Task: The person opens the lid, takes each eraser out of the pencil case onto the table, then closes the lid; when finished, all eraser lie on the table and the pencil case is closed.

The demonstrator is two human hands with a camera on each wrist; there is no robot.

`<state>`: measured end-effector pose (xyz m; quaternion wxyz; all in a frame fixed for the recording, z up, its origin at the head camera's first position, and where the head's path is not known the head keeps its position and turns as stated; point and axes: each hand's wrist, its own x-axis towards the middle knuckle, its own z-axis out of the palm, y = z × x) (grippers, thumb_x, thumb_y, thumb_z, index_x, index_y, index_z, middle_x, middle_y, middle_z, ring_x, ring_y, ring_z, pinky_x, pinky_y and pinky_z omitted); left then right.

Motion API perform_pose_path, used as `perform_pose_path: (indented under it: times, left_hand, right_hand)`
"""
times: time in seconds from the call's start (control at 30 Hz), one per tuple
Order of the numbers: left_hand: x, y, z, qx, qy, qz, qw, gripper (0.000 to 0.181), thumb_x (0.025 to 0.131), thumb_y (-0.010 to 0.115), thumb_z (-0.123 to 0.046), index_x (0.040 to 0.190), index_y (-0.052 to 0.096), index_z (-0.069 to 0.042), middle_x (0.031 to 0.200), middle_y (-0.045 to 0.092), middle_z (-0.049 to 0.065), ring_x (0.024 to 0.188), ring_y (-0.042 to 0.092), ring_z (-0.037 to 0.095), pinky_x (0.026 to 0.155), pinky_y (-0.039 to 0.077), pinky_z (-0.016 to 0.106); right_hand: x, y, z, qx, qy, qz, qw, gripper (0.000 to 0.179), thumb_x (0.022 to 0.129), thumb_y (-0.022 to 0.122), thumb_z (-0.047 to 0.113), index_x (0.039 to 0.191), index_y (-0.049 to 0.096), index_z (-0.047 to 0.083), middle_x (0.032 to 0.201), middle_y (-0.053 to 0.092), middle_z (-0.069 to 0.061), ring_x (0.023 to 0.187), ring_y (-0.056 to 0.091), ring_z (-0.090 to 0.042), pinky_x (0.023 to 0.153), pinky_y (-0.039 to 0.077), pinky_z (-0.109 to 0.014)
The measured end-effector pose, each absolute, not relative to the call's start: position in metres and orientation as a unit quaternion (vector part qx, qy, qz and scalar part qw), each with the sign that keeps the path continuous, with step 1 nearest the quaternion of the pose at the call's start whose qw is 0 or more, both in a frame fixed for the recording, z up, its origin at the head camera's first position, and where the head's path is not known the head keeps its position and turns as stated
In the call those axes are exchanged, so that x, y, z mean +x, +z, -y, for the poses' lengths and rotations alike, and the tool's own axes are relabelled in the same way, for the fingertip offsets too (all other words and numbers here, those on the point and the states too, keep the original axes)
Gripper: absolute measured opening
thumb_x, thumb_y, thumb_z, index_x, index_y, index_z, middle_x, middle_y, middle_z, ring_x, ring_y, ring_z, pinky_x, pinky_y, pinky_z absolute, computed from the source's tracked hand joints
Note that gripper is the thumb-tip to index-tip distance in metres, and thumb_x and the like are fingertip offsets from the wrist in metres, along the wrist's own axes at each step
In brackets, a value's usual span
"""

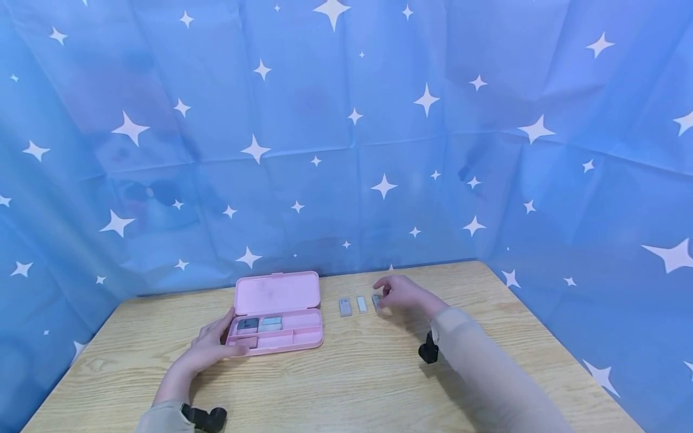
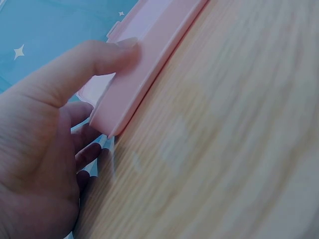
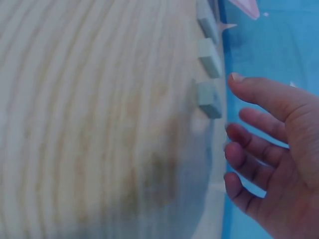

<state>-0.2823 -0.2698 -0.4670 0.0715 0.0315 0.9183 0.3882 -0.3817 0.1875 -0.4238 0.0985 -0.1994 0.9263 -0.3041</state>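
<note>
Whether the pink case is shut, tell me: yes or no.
No, the pink case lies open, with its lid tipped back and its inside showing.

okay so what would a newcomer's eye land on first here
Probably the blue backdrop with white stars, rising behind the pale wood-grain table. Next, the open pink hinged case left of centre, with the person's left hand holding its left end. Then three small, pale rectangular blocks in a row right of it, the right hand near the rightmost.
</note>
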Motion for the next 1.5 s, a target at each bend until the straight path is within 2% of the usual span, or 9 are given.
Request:
perform_pose_path:
  times: [0.23,0.7,0.93,1.03,1.23,1.37,1.5]
  left_hand:
    - [-0.281,-0.467,0.272,0.03,0.384,-0.92,0.071,0.114,0.074,0.079,-0.049,0.156,0.009,-0.011,0.155,0.012,0.027,0.136,0.01,0.049,0.101,0.017,0.073]
    - [-0.28,-0.463,0.27,0.027,0.385,-0.92,0.074,0.113,0.073,0.079,-0.048,0.157,0.01,-0.013,0.155,0.014,0.025,0.137,0.01,0.047,0.102,0.017,0.073]
    - [-0.28,-0.465,0.271,0.031,0.374,-0.925,0.065,0.115,0.072,0.08,-0.047,0.157,0.012,-0.013,0.156,0.018,0.023,0.137,0.011,0.045,0.102,0.018,0.072]
    - [-0.281,-0.466,0.271,0.031,0.374,-0.925,0.064,0.115,0.07,0.081,-0.047,0.156,0.013,-0.013,0.156,0.019,0.023,0.138,0.012,0.045,0.102,0.018,0.072]
    - [-0.282,-0.466,0.27,0.027,0.379,-0.923,0.068,0.117,0.068,0.081,-0.048,0.157,0.013,-0.014,0.156,0.019,0.022,0.138,0.012,0.044,0.102,0.018,0.073]
    - [-0.283,-0.465,0.27,0.03,0.38,-0.922,0.066,0.117,0.068,0.081,-0.049,0.157,0.013,-0.014,0.156,0.02,0.021,0.138,0.012,0.044,0.101,0.018,0.074]
    - [-0.283,-0.466,0.271,0.039,0.377,-0.923,0.064,0.116,0.069,0.081,-0.047,0.157,0.013,-0.013,0.156,0.021,0.021,0.138,0.012,0.044,0.1,0.018,0.075]
  right_hand:
    - [-0.38,-0.41,-0.164,-0.237,-0.291,-0.921,0.101,0.045,0.086,0.073,0.014,0.128,0.06,0.001,0.08,0.059,-0.001,0.066,0.051,-0.014,0.06,0.043,-0.031]
    - [-0.378,-0.392,-0.091,-0.342,-0.271,-0.888,0.146,0.038,0.087,0.072,0.015,0.124,0.065,0.009,0.088,0.061,0.002,0.073,0.056,-0.014,0.065,0.047,-0.031]
    - [-0.373,-0.386,-0.043,-0.378,-0.25,-0.874,0.177,0.042,0.086,0.073,0.013,0.127,0.064,0.014,0.102,0.063,-0.006,0.079,0.056,-0.012,0.067,0.048,-0.026]
    - [-0.37,-0.385,-0.025,-0.398,-0.242,-0.867,0.18,0.043,0.085,0.074,0.013,0.127,0.064,0.015,0.105,0.063,-0.009,0.077,0.055,-0.011,0.065,0.047,-0.025]
    - [-0.362,-0.388,0.008,-0.434,-0.221,-0.856,0.175,0.045,0.084,0.074,0.011,0.127,0.065,0.019,0.103,0.062,-0.005,0.07,0.051,-0.009,0.06,0.044,-0.022]
    - [-0.357,-0.392,0.027,-0.443,-0.201,-0.858,0.163,0.045,0.083,0.075,0.009,0.126,0.066,0.021,0.103,0.063,-0.003,0.076,0.051,-0.008,0.064,0.044,-0.02]
    - [-0.353,-0.394,0.041,-0.451,-0.18,-0.861,0.151,0.046,0.083,0.076,0.01,0.127,0.066,0.021,0.107,0.064,0.002,0.09,0.054,-0.009,0.076,0.045,-0.019]
